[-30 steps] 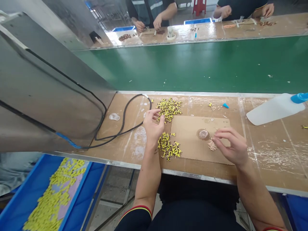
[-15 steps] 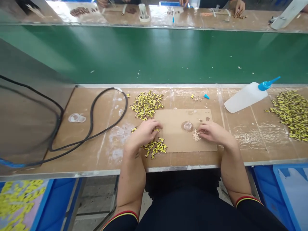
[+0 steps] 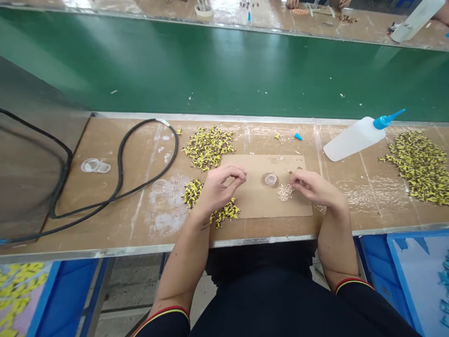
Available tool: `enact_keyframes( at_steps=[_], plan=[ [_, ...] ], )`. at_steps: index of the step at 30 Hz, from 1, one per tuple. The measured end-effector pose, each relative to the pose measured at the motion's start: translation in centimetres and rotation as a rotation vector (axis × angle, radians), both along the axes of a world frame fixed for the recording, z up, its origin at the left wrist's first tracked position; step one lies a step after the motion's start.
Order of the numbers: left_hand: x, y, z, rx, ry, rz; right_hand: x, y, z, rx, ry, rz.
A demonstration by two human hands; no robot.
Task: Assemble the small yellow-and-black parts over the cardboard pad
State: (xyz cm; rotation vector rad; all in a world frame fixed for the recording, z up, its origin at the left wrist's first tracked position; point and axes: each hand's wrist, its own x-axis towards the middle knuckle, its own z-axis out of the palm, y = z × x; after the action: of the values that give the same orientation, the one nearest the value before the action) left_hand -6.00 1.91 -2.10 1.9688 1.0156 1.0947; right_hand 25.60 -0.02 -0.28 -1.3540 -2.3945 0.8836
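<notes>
My left hand (image 3: 224, 185) is raised over the left edge of a cardboard sheet (image 3: 252, 206), thumb and fingertips pinched together; whatever lies between them is too small to make out. Below and beside it are heaps of small yellow-and-dark pieces (image 3: 226, 213). My right hand (image 3: 310, 185) is closed in a pinch at the sheet's right side, its fingertips hiding anything they hold. Close to those fingertips lies a little pile of tiny pale pieces (image 3: 285, 192). Left of that pile, a small round clear dish (image 3: 271, 179) sits on the cardboard.
A white squeeze bottle with a blue nozzle (image 3: 356, 139) lies at the right, near a large yellow-and-dark heap (image 3: 419, 168). A blue cap (image 3: 298, 136) lies behind the cardboard. A black cable (image 3: 121, 173) loops at the left. Other people's hands (image 3: 293, 3) show across the green divider (image 3: 224, 75).
My left hand has lifted from the yellow pieces and moved right over the cardboard. My right hand has drawn slightly up from the pale pile. The view has shifted a little.
</notes>
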Motion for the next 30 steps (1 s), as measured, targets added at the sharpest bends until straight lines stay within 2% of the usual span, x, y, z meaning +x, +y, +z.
enact_keyframes(
  at_steps=[5, 10, 14, 19, 22, 26, 30],
  plan=[
    [1.7, -0.8, -0.9, -0.175, -0.148, -0.025, 0.4, -0.1, 0.3, -0.028, 0.049, -0.061],
    [2.7, -1.3, -1.4, -0.314, -0.325, -0.068, 0.2, -0.4, 0.4, 0.106, 0.210, -0.074],
    [3.4, -1.8, -1.2, -0.290, -0.314, -0.096, -0.9, -0.6, 0.2, 0.195, 0.366, -0.076],
    [4.0, -2.2, -0.9, -0.246, -0.309, -0.163, -2.0, -0.8, -0.1, 0.200, 0.477, -0.084],
    [4.3, -2.3, -0.9, -0.241, -0.329, -0.157, -2.1, -0.9, -0.2, 0.196, 0.511, -0.067],
    [4.8, -2.7, -1.3, -0.296, -0.320, -0.128, -2.6, -1.2, -0.3, 0.174, 0.530, -0.103],
    [5.3, -3.1, -1.5, -0.378, -0.344, -0.167, -3.4, -1.6, -0.3, 0.124, 0.624, -0.127]
  ],
)
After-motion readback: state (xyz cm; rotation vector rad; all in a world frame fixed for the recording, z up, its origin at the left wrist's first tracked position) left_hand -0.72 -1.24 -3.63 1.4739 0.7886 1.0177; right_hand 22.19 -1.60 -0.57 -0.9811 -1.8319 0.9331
